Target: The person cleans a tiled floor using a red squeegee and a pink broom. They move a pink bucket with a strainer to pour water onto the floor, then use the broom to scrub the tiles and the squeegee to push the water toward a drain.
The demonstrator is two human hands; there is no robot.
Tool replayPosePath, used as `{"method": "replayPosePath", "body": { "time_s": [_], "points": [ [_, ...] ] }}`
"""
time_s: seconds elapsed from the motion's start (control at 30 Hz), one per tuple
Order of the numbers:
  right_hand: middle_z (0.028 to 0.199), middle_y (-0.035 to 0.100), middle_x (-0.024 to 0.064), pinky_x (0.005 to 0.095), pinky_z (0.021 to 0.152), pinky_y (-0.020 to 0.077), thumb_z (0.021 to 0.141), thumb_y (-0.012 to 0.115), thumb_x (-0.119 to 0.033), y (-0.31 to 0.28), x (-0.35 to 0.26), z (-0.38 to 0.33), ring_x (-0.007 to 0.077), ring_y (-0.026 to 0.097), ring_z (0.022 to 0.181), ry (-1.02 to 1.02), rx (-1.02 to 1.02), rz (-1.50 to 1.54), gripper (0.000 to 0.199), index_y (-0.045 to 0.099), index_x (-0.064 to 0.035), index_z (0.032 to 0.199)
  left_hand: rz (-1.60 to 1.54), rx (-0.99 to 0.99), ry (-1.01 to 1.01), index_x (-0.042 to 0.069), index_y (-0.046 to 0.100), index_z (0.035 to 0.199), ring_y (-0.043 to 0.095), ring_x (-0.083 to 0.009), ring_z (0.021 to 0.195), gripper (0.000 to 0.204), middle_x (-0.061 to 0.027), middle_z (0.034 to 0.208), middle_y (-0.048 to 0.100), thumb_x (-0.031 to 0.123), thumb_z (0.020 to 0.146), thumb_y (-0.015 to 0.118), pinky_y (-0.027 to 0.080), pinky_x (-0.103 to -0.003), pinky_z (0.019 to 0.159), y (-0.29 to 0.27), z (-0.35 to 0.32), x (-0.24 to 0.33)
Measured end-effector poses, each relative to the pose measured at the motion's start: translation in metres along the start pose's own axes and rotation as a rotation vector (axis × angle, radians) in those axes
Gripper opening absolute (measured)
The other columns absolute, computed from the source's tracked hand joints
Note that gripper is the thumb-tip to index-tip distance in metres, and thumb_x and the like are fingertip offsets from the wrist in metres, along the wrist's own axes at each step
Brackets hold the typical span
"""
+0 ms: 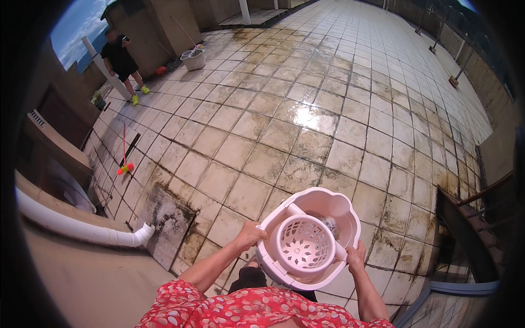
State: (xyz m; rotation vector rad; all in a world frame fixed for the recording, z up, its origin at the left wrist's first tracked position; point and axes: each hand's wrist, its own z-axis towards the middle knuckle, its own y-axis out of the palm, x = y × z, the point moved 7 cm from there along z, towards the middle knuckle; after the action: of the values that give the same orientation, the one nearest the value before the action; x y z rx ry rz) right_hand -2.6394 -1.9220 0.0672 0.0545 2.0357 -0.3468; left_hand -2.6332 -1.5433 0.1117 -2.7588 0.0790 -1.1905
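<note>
A pink mop bucket [340,203] is held out in front of my body, above the tiled floor. My left hand [250,235] is closed on its left rim, and my right hand [356,256] grips the right side. Set into the near part of the bucket is a round pink wringer basket [298,250] with cut-out holes, and nothing lies in it. Beside the basket, down inside the bucket, is a greyish-white patch [331,225]; whether it is foam, water or a cloth I cannot tell.
Wet, stained tiles [309,117] shine ahead. At the far left a person [121,57] stands holding a phone, near a white tub [193,60]. An orange-and-yellow broom head [126,168] lies on the left. A white pipe [82,224] runs along the left wall; dark metalwork [465,235] stands right.
</note>
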Motion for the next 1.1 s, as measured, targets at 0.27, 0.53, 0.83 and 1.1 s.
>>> {"method": "replayPosePath", "body": {
  "time_s": [0.27, 0.53, 0.83, 1.1],
  "points": [
    [0.085, 0.059, 0.0137, 0.0316, 0.064, 0.0473, 0.059, 0.052, 0.001, 0.029, -0.008, 0.051, 0.0220, 0.058, 0.075, -0.055, -0.270, 0.020, 0.034, 0.052, 0.0051, 0.094, -0.047, 0.325, 0.053, -0.004, 0.059, 0.063, 0.048, -0.0116, 0.045, 0.016, -0.0058, 0.053, 0.052, 0.009, 0.055, 0.061, 0.038, -0.027, 0.038, 0.003, -0.046, -0.057],
    [0.089, 0.060, 0.0132, 0.0304, 0.068, 0.0473, 0.063, 0.050, -0.003, 0.095, 0.001, 0.035, 0.0215, 0.058, 0.078, -0.197, -0.643, -0.298, 0.044, 0.050, 0.0054, 0.106, -0.371, 0.577, -0.037, -0.005, 0.059, 0.064, 0.048, -0.0110, 0.042, 0.010, -0.0046, 0.054, 0.053, 0.002, 0.056, 0.061, 0.034, -0.026, 0.035, -0.015, -0.151, -0.110],
    [0.081, 0.057, 0.0164, 0.0322, 0.055, 0.0461, 0.069, 0.050, -0.011, 0.165, 0.033, -0.063, 0.0205, 0.055, 0.067, -0.143, -0.902, -0.500, 0.035, 0.047, 0.0069, 0.099, -0.549, 0.754, -0.119, -0.005, 0.058, 0.068, 0.043, -0.0101, 0.035, 0.012, -0.0062, 0.052, 0.053, 0.000, 0.058, 0.059, 0.027, -0.025, 0.030, -0.025, -0.260, -0.205],
    [0.098, 0.053, 0.0329, 0.0405, 0.081, 0.0427, 0.069, 0.051, -0.021, 0.190, 0.128, -0.142, 0.0426, 0.053, 0.095, -0.061, -1.061, -0.645, 0.047, 0.044, 0.0072, 0.105, -0.494, 0.924, -0.292, -0.006, 0.057, 0.072, 0.049, -0.0140, 0.041, 0.020, -0.0065, 0.060, 0.055, -0.003, 0.052, 0.054, 0.036, -0.026, 0.035, -0.031, -0.334, -0.279]
  ]
}}
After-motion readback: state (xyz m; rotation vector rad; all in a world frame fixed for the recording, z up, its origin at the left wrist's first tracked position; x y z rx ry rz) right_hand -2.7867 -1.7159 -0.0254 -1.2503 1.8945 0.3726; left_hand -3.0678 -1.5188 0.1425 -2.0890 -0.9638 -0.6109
